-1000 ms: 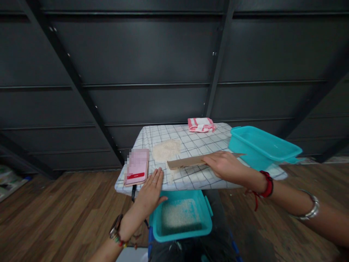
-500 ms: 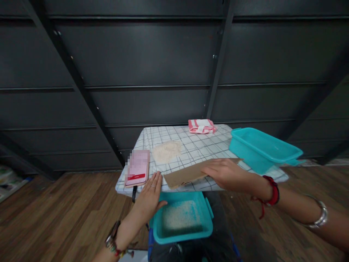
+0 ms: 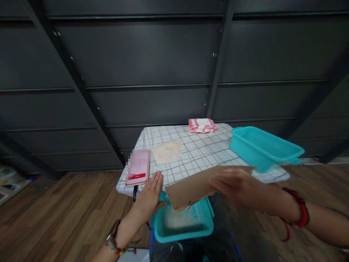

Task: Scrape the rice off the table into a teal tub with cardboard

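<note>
The right hand (image 3: 237,187) has its grip closed on a strip of brown cardboard (image 3: 191,187), fingers along its upper face near the right end. The cardboard is tilted, its lower left part over the opening of a turquoise plastic tub (image 3: 184,237) just below the near edge of the counter (image 3: 212,151). Whether the strip touches the tub or the counter is hard to tell. Pale grains (image 3: 177,220) cover much of the tub's floor.

The left hand (image 3: 148,198) lies flat, its grip open and holding nothing, fingers extended onto the near edge of the white grid-patterned tablecloth (image 3: 191,145). Its thumb reaches over the left side of the tub; contact there cannot be made out. A watch (image 3: 112,233) and a beaded bracelet (image 3: 117,250) are on that wrist, and a red bracelet (image 3: 302,211) is on the other.

Just beyond the left fingers is a pink rectangular case (image 3: 139,165) with 1 red band. A low heap of pale grains (image 3: 167,151) sits to its right. At the far edge lies 1 folded pink-and-white striped towel (image 3: 201,126), and a 2nd turquoise tub (image 3: 245,147) stands at the right end.
</note>
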A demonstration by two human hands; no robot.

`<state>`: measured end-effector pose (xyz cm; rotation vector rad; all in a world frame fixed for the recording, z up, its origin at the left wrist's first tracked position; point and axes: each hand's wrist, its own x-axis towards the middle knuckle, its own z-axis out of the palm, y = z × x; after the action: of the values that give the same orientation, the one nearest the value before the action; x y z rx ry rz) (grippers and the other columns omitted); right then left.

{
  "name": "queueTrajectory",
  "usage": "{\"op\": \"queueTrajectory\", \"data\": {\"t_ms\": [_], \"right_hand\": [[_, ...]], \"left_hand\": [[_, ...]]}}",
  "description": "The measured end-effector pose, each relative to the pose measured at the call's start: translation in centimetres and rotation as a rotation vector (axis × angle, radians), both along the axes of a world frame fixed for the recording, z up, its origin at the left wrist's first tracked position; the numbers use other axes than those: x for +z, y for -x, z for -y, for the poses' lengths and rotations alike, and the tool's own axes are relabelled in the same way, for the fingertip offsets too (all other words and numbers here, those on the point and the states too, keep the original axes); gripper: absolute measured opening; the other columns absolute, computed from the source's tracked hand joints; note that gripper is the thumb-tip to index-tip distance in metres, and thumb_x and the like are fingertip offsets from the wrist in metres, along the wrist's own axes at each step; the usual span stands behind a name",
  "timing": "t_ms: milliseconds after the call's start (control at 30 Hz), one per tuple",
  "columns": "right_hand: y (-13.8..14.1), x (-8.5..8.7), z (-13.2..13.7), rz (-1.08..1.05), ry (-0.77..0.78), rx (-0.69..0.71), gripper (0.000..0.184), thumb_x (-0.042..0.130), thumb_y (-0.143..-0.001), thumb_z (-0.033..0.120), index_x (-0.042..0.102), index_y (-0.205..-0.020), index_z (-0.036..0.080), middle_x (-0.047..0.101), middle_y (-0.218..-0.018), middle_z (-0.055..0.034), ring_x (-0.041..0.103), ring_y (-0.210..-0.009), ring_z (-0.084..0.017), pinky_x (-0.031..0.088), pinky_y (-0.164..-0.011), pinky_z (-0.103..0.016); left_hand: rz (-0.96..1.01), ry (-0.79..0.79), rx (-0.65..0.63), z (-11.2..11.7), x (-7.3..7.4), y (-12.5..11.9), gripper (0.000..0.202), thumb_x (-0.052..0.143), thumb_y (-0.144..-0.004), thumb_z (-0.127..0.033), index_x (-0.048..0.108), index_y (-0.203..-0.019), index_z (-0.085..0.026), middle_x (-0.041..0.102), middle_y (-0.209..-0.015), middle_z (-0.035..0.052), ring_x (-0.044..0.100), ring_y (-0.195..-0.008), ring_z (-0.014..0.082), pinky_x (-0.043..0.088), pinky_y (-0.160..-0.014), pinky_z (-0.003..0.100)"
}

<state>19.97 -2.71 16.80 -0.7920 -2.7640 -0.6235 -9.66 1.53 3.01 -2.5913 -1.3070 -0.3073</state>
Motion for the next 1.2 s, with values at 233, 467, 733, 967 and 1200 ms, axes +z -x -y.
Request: {"op": "queueTrajectory", "data": {"t_ms": [233, 467, 733, 967, 1200], "right_hand": [[-0.7, 0.4, 0.3, -0.089, -0.007, -0.004, 0.028, 0.032, -0.080, 0.002, 0.056, -0.076, 0.016, 0.062, -0.068, -0.0036, 0.054, -0.060, -0.014, 0.039, -0.057, -0.025], [-0.4, 0.2, -3.6, -0.025, 0.047, -0.228, 0.019, 0.042, -0.075, 0.003, 0.056, -0.081, 0.014, 0.065, -0.069, -0.0039, 0.058, -0.058, -0.016, 0.035, -0.053, -0.027], [-0.5, -0.7, -1.3, -0.012, 0.093, -0.231, 0.018, 0.046, -0.070, 0.001, 0.054, -0.077, 0.016, 0.060, -0.062, -0.0015, 0.054, -0.053, -0.014, 0.030, -0.051, -0.026], [0.2, -0.5, 1.6, 0.000, -0.077, -0.076, 0.024, 0.041, -0.066, -0.002, 0.053, -0.077, 0.015, 0.059, -0.066, -0.0051, 0.051, -0.057, -0.014, 0.035, -0.053, -0.026], [0.7, 0.0, 2.9, -0.012, -0.173, -0.030, 0.027, 0.036, -0.067, -0.004, 0.052, -0.073, 0.016, 0.059, -0.067, -0.0062, 0.051, -0.055, -0.014, 0.038, -0.055, -0.029]], "left_hand": [[0.031, 0.033, -0.032, 0.3, 0.5, 0.2, 0.085, 0.056, -0.070, -0.018, 0.006, -0.138, -0.009, 0.031, -0.139, 0.0245, 0.028, -0.129, 0.0294, 0.040, -0.098, 0.043], [0.053, 0.005, -0.033, 0.9, -0.1, 1.1, 0.093, 0.065, -0.069, -0.027, 0.005, -0.138, -0.008, 0.035, -0.137, 0.0256, 0.031, -0.128, 0.0297, 0.041, -0.098, 0.044], [0.094, -0.008, -0.043, 1.1, -0.1, 1.1, 0.092, 0.064, -0.071, -0.027, 0.004, -0.139, -0.008, 0.035, -0.137, 0.0257, 0.033, -0.127, 0.0304, 0.042, -0.096, 0.045], [0.119, 0.021, -0.038, 1.4, 0.7, 1.1, 0.086, 0.061, -0.072, -0.024, 0.008, -0.139, -0.011, 0.035, -0.137, 0.0247, 0.033, -0.127, 0.0293, 0.042, -0.097, 0.044], [0.121, 0.031, -0.045, 1.5, 0.7, 1.1, 0.082, 0.051, -0.077, -0.017, -0.002, -0.140, -0.014, 0.033, -0.139, 0.0234, 0.031, -0.128, 0.0272, 0.042, -0.097, 0.044]]}}
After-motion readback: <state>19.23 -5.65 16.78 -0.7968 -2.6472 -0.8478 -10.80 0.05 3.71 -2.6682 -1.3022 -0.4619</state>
